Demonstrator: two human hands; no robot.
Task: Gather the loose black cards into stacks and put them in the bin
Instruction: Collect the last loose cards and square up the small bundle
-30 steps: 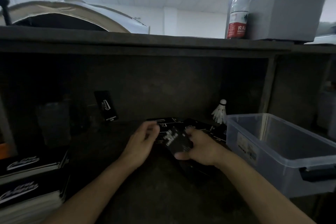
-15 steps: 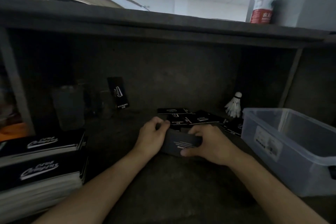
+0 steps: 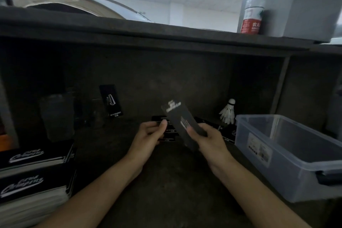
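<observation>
A stack of black cards (image 3: 182, 122) is sticking up, tilted, just left of the bin (image 3: 277, 172), and the right hand (image 3: 209, 140) is holding it with the thumb on top and the fingers curled under. The left hand (image 3: 148, 137) is hovering farther left of the bin, fingers curled by the stack's edge; I cannot tell if it is gripping anything. More loose cards (image 3: 169, 136) are lying flat on the shelf (image 3: 166, 181) left of the bin, and a shuttlecock (image 3: 227, 112) is standing just behind the bin's left corner

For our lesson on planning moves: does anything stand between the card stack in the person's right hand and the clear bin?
Nothing visible does. The right hand holds the card stack raised, the bin has no lid, and only flat loose cards lie between. The shuttlecock stands further back, off the path.
</observation>
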